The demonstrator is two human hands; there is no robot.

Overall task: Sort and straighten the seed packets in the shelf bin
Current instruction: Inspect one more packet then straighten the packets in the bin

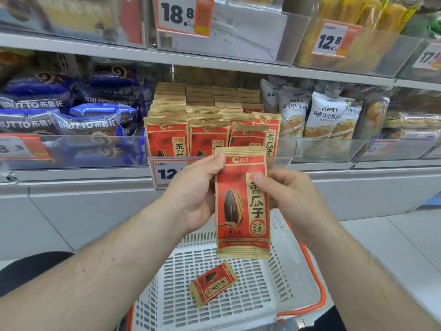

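I hold one red-and-tan seed packet [241, 211] upright in front of the shelf. My left hand [198, 194] grips its left edge near the top, and my right hand [286, 199] pinches its right edge with the thumb on the front. Behind it, the clear shelf bin [285, 149] holds several rows of the same seed packets [205, 120] standing upright; the front right ones lean and sit uneven. Another seed packet [213, 286] lies tilted on the floor of the white basket [281, 278] below.
Blue Brutto snack bags [59, 111] fill the bin to the left, white walnut-bread bags [317, 113] the bin to the right. Price tags [183, 15] hang on the upper shelf. The white basket has an orange rim and sits just below my arms.
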